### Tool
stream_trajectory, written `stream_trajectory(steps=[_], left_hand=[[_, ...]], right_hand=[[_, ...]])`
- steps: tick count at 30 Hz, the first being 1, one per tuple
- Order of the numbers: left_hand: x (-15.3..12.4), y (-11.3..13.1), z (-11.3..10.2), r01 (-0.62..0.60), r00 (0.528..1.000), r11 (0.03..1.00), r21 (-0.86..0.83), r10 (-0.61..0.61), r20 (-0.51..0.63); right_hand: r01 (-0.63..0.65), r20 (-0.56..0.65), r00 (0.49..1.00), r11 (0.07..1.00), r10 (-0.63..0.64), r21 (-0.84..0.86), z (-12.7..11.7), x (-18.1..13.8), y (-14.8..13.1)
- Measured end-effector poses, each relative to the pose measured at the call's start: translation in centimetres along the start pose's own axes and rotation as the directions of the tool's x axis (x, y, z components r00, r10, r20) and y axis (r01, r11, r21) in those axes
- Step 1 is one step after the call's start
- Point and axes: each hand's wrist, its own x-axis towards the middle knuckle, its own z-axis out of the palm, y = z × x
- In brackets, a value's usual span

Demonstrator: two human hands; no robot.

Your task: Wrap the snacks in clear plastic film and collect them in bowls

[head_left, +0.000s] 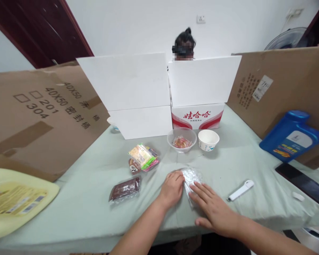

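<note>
A shiny, crinkled clear plastic packet lies flat on the cloth in front of me. The curled fingers of my left hand are closed at its left edge. Stretched out flat, the fingers of my right hand rest on the packet's right side and hide part of it. To the left are a dark brown packet in clear wrap and a small pile of colourful snack packets. Further back stand a clear plastic bowl holding small red-and-gold wrapped pieces and a white paper bowl. A white box cutter lies to the right.
White panels and a white-and-red box stand across the back; a person's head shows above. Cardboard sheets flank both sides. A yellow bottle is left; a blue bottle and a phone are right.
</note>
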Motion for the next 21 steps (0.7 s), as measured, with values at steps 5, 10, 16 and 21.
stream_trajectory(steps=[5,10,16,21], left_hand=[[-0.4,0.5,-0.2,-0.094,0.996,0.994,-0.060,0.095,0.001],[-0.3,1.3,-0.7,-0.163,0.986,0.982,-0.101,0.165,0.013],[-0.4,1.5,-0.7,-0.199,0.975,0.970,-0.140,0.210,0.068],[-0.6,1.0,-0.4,-0.197,0.976,0.965,-0.174,0.210,0.058]], right_hand=[[-0.052,-0.035,0.998,0.998,0.053,0.028,1.0,-3.8,-1.9],[-0.054,-0.186,0.981,0.998,0.045,-0.044,2.1,-4.1,-2.5],[-0.078,-0.256,0.962,0.993,0.098,0.087,1.6,-3.1,-3.2],[-0.017,-0.268,0.961,0.982,0.068,0.190,-0.5,-2.0,-3.1]])
